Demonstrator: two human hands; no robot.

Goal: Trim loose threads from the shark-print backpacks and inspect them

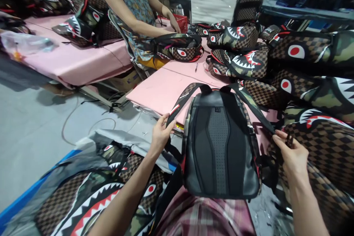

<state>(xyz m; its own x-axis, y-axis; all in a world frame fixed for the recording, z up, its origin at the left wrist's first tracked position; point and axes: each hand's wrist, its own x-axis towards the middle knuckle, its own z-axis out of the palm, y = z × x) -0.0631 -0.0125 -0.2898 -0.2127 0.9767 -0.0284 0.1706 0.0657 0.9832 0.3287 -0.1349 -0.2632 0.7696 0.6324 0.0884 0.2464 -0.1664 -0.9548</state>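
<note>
A backpack (221, 143) stands in front of me at the table's edge, its black padded back panel facing me. My left hand (162, 132) is closed on the lower part of its left shoulder strap (184, 97). The right shoulder strap (256, 112) is pinched in my right hand (291, 151), which also has a small dark item near its fingers that I cannot make out. Both straps are spread outward from the top of the bag. The backpack's patterned front is hidden from me.
Checkered and camouflage shark-face bags (312, 84) are piled along the right. More lie in a blue-edged container (66, 156) at lower left. Across the pink table (157, 84), a co-worker (138, 11) handles another bag (179, 48). A red basket (181, 22) stands beyond.
</note>
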